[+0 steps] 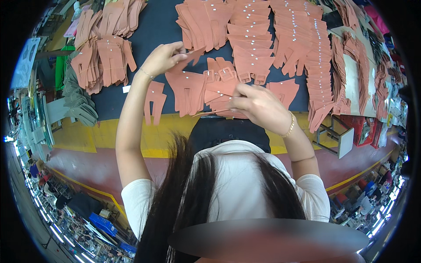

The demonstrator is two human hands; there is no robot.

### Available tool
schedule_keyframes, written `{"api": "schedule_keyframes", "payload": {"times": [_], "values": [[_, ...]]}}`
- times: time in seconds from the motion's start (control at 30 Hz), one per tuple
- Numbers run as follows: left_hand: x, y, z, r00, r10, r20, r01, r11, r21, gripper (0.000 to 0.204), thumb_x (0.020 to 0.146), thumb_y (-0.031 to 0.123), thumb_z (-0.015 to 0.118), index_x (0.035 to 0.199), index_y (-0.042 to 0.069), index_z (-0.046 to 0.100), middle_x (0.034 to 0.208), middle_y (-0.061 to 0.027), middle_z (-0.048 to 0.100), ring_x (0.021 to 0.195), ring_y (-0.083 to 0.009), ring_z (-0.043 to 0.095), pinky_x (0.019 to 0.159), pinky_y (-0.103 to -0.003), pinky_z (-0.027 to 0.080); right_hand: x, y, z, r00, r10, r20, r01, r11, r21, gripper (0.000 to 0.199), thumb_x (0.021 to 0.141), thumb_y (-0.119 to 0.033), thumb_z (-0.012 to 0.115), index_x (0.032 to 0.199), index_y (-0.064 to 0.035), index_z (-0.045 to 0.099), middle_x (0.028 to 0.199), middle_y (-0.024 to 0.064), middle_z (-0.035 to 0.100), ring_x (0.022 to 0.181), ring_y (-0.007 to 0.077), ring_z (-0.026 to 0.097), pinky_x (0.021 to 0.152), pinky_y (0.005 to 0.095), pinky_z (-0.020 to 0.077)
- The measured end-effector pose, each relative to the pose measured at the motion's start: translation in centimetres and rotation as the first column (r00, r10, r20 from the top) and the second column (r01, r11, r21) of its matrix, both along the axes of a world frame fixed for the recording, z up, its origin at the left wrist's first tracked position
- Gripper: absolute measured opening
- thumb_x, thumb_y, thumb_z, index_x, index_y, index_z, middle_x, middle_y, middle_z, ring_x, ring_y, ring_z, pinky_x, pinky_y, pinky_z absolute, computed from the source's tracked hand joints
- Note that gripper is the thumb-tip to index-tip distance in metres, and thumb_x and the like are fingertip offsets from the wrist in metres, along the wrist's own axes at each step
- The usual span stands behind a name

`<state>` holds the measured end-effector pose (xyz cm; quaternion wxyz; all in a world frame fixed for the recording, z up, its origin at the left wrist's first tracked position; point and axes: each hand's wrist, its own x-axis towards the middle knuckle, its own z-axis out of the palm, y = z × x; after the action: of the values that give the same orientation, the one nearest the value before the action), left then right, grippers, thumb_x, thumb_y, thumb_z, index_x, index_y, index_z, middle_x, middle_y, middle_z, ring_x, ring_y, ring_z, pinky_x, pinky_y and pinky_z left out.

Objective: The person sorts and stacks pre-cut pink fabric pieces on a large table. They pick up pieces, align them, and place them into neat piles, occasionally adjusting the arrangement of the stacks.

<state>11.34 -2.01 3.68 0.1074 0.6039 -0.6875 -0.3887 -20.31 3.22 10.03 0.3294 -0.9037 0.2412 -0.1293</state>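
Observation:
My left hand (163,58) is raised over the dark table, thumb and fingers pinched on a pinkish-brown leather glove piece (193,57) whose finger ends point right. Lower down, my right hand (262,107) is closed and slightly blurred beside a small pile of the same leather pieces (217,95). Its fingertips are partly hidden, so what they grip does not show. Between the hands lie a stack of glove pieces (186,87) with white tags and a few straps with square openings (226,73). A forked piece (154,103) lies by my left forearm.
Long overlapping rows of tagged leather pieces (298,39) cover the right of the dark table (153,26). Bundled glove pieces (113,61) lie at the left, beside grey-green gloves (79,103). A stool (340,138) and red crates (357,129) stand at the right.

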Motion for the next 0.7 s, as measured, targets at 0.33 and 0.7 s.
{"api": "schedule_keyframes", "payload": {"times": [0.33,0.7], "values": [[-6.2,0.9,8.3,0.884,-0.133,-0.447,0.173,0.984,0.049,0.021,0.092,0.017,0.063,0.099,-0.002,0.068,0.08,-0.0024,0.067,0.072,-0.0052,0.054,0.064,-0.022,0.044,2.0,-3.7,1.3,0.881,-0.373,0.289,0.371,0.926,0.066,0.013,0.077,-0.011,0.075,0.087,-0.0057,0.068,0.08,0.0044,0.059,0.072,0.0163,0.06,0.061,0.0292,0.0497],[-9.4,-0.2,9.9,0.876,-0.319,-0.363,0.298,0.948,-0.112,0.022,0.091,0.018,0.061,0.098,-0.001,0.069,0.071,-0.0057,0.065,0.06,-0.0062,0.049,0.055,-0.024,0.041,-0.6,-3.8,1.5,0.833,-0.48,0.276,0.494,0.869,0.021,0.018,0.079,-0.015,0.074,0.095,-0.0101,0.073,0.078,0.0042,0.056,0.068,0.0178,0.058,0.061,0.0304,0.0479]]}}
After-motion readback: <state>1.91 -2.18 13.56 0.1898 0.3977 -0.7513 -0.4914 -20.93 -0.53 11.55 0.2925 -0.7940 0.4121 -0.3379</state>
